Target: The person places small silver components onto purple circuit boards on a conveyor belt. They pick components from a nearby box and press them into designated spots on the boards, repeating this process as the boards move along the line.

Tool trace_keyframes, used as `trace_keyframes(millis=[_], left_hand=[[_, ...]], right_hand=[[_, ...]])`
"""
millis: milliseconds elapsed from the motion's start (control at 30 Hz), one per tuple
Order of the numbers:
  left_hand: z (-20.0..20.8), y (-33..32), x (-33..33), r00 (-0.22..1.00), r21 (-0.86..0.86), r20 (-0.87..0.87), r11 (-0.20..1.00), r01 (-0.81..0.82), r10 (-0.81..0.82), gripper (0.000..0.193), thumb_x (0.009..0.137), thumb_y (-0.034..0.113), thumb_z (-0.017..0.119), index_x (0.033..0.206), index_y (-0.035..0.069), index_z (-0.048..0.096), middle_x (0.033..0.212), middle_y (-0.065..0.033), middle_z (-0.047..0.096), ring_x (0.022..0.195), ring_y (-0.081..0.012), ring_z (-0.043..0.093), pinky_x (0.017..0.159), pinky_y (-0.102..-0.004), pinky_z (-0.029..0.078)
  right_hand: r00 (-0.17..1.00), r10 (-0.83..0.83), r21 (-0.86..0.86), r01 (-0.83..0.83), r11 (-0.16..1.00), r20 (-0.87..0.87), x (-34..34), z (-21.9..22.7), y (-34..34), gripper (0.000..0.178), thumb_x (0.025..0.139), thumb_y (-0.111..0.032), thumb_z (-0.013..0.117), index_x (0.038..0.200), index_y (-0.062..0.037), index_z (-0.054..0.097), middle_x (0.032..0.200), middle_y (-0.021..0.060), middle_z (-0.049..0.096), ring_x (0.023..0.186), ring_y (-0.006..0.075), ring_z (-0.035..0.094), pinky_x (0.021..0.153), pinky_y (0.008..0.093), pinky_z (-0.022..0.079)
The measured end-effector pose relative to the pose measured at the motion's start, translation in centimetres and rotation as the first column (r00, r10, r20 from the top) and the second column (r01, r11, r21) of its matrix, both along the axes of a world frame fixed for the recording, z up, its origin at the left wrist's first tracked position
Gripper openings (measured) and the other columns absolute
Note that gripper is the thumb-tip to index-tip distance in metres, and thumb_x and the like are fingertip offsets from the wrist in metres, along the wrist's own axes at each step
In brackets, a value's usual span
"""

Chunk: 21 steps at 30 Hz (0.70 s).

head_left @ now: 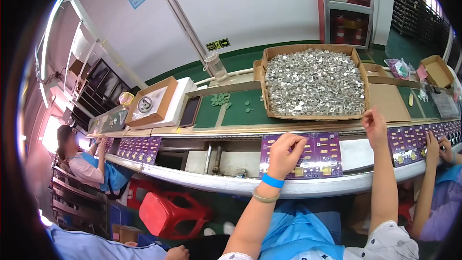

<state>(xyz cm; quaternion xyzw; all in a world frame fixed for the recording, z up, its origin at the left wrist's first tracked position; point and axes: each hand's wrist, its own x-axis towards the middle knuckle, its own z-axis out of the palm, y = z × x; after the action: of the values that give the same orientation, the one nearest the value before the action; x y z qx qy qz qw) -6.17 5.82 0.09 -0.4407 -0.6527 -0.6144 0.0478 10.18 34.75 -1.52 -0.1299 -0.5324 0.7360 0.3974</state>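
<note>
My left hand (286, 153), with a blue band and a bangle on its wrist, is over a purple circuit board (327, 156) on the conveyor rail. Its fingers are curled together, and whatever they may hold is hidden. Beyond the board stands a shallow cardboard box (315, 117) heaped with small silvery metal parts (315, 82). At the box's front right corner my right hand (374, 124) is raised, fingertips drawn together. Anything in that pinch is too small to make out. Small yellow and white components dot the board.
Co-workers sit to the left (89, 163) and right (435, 197) along the conveyor, with more purple boards (137, 149). Green discs (220, 100), a dark phone-like slab (190, 110) and a box with a reel (153, 101) lie left. A red stool (168, 212) stands below.
</note>
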Motion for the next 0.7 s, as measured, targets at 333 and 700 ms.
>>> trace_keyframes(millis=[333,700], left_hand=[[1.2,0.2,-0.6,0.993,-0.042,0.001,0.992,-0.118,0.118,0.008,0.090,0.008,0.073,0.092,0.000,0.073,0.079,-0.0081,0.066,0.066,-0.0161,0.059,0.059,-0.0284,0.046],[3.2,11.5,-9.8,0.918,-0.397,-0.385,0.881,-0.259,0.097,0.016,0.084,0.018,0.073,0.097,0.008,0.074,0.095,-0.0129,0.068,0.089,-0.0340,0.066,0.079,-0.0445,0.053]], right_hand=[[0.935,-0.288,0.350,0.205,0.914,0.206,-0.7,0.4,-2.2,0.025,0.102,-0.021,0.061,0.094,0.0002,0.071,0.077,-0.0019,0.060,0.069,0.0055,0.049,0.063,0.0222,0.041],[0.835,-0.503,0.962,-0.102,0.255,0.222,-12.5,4.7,-3.2,0.014,0.085,-0.015,0.074,0.097,-0.0078,0.075,0.089,0.0098,0.068,0.086,0.0314,0.067,0.075,0.0404,0.054]])
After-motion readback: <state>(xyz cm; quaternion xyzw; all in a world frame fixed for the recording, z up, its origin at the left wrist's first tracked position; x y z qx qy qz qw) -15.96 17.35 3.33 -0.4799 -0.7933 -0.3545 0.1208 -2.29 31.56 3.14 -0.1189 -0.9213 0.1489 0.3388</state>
